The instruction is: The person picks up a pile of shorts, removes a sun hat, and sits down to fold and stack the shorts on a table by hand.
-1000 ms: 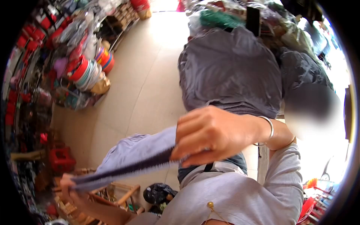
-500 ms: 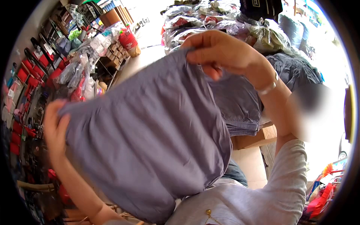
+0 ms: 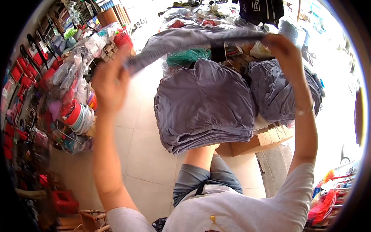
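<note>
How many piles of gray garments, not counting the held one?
2: a neat layered stack at center, and a crumpled heap to its right, partly behind the right forearm. More could be hidden behind the held garment.

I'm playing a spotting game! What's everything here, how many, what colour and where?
held garment: 1, grey, upper centre
garment pile: 1, grey, centre
cloth heap: 1, grey, right of pile
cardboard box: 1, brown, below heap
plastic: 1, green, behind pile
bag-like thing: 1, black, top right
wrapped packages: many, clear, top
crate: 1, red, lower left
shelf goods: uncountable, mixed, left
shirt: 1, grey, bottom
shorts: 1, bluish, bottom centre
left hand: 1, garment's left end
right hand: 1, garment's right end
</note>
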Motion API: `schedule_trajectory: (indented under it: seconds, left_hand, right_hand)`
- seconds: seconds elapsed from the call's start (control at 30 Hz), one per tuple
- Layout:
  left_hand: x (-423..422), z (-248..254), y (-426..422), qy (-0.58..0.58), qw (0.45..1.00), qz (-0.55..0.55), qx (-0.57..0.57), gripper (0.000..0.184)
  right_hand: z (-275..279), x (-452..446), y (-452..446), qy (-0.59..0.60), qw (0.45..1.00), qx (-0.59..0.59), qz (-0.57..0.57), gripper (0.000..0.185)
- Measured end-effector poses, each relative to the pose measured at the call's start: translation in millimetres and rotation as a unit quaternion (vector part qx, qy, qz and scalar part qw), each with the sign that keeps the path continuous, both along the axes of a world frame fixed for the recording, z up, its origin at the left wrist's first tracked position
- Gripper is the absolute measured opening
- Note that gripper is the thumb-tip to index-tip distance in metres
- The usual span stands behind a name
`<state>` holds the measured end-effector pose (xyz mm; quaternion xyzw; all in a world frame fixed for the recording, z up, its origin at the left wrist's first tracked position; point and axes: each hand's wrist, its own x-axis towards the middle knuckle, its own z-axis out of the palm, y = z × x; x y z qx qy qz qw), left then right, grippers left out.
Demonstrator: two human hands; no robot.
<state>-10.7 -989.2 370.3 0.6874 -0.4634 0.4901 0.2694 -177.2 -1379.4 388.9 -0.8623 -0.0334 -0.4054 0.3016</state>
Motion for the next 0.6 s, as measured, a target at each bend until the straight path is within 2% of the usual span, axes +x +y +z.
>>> schedule_trajectory:
  seconds: [0.03,0.07,0.1,0.17,0.2,0.23,0.3,0.5,0.6]
  left_hand:
    - [-15.8,-29.7,-2.0,-0.010,0.998,0.026,0.047,0.051]
    - [-22.6,-66.0,0.6,0.019,0.996,0.024,0.085,0.048]
    - [-30.0,-97.5,-4.0,0.003,0.997,-0.001,0.077,0.044]
    - [-46.3,-157.0,-5.8,0.055,0.994,-0.021,0.095,0.037]
    - [-53.7,-185.5,-2.9,0.091,0.990,-0.018,0.102,0.034]
    - [-59.1,-209.0,-0.5,0.125,0.986,-0.014,0.110,0.030]
    - [-68.4,-241.6,5.6,0.158,0.981,-0.009,0.110,0.028]
    - [-74.9,-222.6,12.6,0.176,0.979,0.008,0.104,0.023]
    - [-79.6,-216.3,20.2,0.169,0.979,0.021,0.113,0.023]
  right_hand:
    - [-34.5,-6.2,-10.2,-0.017,0.997,0.044,0.065,0.019]
    - [-55.3,-22.1,-3.3,0.004,1.000,0.008,0.027,0.017]
    - [-80.9,-33.1,0.0,0.018,0.998,-0.017,0.051,0.017]
    - [-132.0,-51.3,4.4,0.077,0.991,-0.074,0.077,0.019]
    - [-161.4,-58.2,7.1,0.099,0.990,-0.073,0.073,0.020]
    - [-183.5,-68.0,12.0,0.162,0.983,-0.005,0.082,0.021]
    - [-225.5,-75.8,16.4,0.156,0.984,-0.019,0.081,0.017]
    - [-213.4,-79.3,24.8,0.132,0.988,-0.037,0.067,0.017]
    - [-206.3,-81.4,25.8,0.102,0.987,-0.092,0.084,0.019]
